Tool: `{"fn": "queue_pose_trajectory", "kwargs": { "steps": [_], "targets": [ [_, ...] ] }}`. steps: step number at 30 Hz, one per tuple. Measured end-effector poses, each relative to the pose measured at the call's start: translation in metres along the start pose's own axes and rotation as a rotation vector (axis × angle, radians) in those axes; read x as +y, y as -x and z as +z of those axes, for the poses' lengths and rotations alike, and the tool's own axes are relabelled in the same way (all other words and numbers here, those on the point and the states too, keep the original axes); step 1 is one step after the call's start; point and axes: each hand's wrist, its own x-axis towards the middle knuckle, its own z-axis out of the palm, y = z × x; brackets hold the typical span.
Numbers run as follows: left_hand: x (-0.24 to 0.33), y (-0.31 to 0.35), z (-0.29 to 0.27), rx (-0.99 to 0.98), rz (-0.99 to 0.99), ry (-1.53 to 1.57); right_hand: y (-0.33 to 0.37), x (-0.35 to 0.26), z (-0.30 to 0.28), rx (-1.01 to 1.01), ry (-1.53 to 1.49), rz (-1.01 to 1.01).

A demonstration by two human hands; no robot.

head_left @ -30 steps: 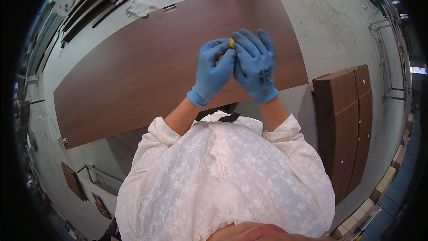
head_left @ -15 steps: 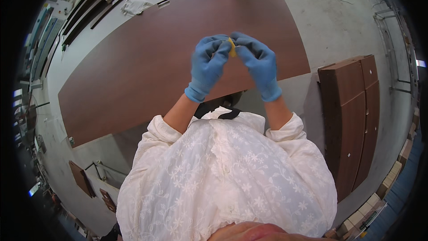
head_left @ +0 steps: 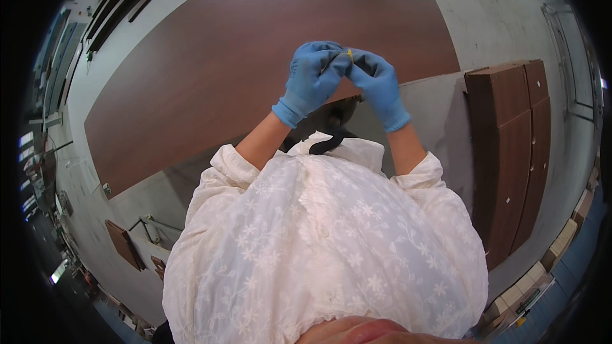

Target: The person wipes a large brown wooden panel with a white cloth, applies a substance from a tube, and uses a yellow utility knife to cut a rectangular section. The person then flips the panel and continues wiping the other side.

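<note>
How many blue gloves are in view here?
2: one glove on the left hand, one glove on the right hand, with a small yellow piece between them. I see no others.

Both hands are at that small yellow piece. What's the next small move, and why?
I'd probably ease the right hand slightly aside to expose the yellow piece: it meets the left hand there, and only a sliver shows between them, too little to make out its shape.
</note>
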Motion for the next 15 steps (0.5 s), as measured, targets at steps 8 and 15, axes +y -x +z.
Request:
{"fn": "queue_pose_trajectory", "kwargs": {
  "steps": [8,15],
  "targets": [
    [0.001,0.082,-0.065,-0.376,-0.541,-0.130,0.058,0.032,0.081,0.263,0.661,-0.548],
    [-0.026,0.186,-0.138,-0.054,-0.684,0.093,0.137,0.137,0.086,0.059,0.278,0.475]
  ]
}}
